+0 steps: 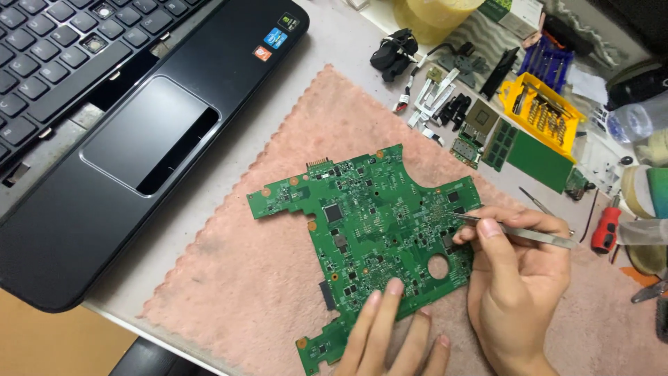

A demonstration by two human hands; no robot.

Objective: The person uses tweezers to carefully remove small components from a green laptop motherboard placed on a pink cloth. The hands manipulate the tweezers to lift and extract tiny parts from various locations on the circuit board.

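Head view is showing the right hand (518, 278) pinching tweezers (518, 231) against the green circuit board (369, 230) lying mid-frame on a pink cloth (229, 278), left hand (393, 334) fingers spread flat, steadying its lower edge, work seemingly midway.

— Item: what is recorded for the two hands?
— Left hand (390, 334) and right hand (515, 292): both bare; no gloves, rings or sleeves are seen. Nails are kept short and unpainted.
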